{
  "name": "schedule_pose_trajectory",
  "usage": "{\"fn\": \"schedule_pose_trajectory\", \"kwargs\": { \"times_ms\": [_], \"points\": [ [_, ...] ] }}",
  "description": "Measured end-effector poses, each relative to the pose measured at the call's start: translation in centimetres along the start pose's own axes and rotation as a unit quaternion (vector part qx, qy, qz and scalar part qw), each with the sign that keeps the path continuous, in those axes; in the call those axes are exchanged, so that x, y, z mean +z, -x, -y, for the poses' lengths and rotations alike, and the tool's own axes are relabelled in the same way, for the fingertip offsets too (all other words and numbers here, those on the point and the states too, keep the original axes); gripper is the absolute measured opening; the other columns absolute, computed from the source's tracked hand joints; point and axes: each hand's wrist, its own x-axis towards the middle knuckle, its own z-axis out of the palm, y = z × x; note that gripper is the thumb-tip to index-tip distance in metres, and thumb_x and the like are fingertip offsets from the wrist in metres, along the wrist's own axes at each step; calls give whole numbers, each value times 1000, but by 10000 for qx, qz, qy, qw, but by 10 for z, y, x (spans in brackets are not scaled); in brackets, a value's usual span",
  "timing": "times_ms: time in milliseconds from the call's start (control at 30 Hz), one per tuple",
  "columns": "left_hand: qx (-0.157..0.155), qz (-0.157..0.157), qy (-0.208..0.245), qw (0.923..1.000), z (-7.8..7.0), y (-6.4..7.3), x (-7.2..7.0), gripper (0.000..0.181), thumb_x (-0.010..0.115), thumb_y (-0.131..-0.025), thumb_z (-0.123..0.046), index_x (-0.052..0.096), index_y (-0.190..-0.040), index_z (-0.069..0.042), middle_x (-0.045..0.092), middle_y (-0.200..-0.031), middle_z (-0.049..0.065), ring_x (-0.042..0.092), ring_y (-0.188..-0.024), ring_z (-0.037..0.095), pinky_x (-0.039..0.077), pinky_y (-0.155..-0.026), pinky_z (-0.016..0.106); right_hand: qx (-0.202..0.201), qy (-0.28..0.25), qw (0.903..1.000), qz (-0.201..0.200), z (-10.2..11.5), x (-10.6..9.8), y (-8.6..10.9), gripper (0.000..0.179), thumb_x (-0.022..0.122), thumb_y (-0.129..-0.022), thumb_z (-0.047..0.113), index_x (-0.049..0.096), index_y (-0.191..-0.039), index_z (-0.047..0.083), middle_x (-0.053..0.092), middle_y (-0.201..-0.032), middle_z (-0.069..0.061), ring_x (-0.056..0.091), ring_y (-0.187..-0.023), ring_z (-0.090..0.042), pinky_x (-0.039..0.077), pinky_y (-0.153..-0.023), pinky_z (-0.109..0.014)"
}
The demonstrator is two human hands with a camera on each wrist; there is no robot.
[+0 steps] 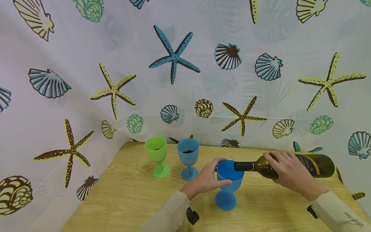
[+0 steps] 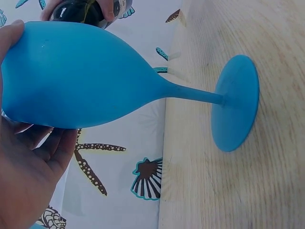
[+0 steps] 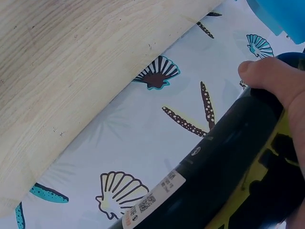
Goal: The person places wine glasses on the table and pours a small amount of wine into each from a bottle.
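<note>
A dark green wine bottle (image 1: pixel 308 162) lies almost level in my right hand (image 1: pixel 292 170), gripped near its shoulder, with its mouth over the rim of a bright blue goblet (image 1: pixel 230 183). My left hand (image 1: pixel 207 178) holds that goblet's bowl, thumb in front and fingers behind. In the left wrist view the goblet's foot (image 2: pixel 236 102) is by the wooden tabletop. Whether any liquid runs from the bottle cannot be seen. Part of the bottle's label (image 3: pixel 155 198) shows in the right wrist view.
Left of the held goblet stand a second blue goblet (image 1: pixel 188 159) and a green goblet (image 1: pixel 156 154), both with dark liquid inside. The wooden table (image 1: pixel 130 199) ends against a white curtain (image 1: pixel 203 87) printed with shells and starfish.
</note>
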Motion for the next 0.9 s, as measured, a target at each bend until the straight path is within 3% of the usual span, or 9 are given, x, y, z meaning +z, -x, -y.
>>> {"fn": "schedule_pose_trajectory", "kwargs": {
  "times_ms": [900],
  "points": [
    [-143, 21, 76, 9999, -2, 0, -1, 78, 69, -83, -48, 33, -145, -19, 40, -143, -1, 46, -124, 20, 41, -99, 41, -140, 200, 9997, 83, -6, -7, -7, 95, 96, -40, 27, 56, -122, 1, 58, -105, -20, 57, -88, -38, 46, -75, -53]
  ]
}}
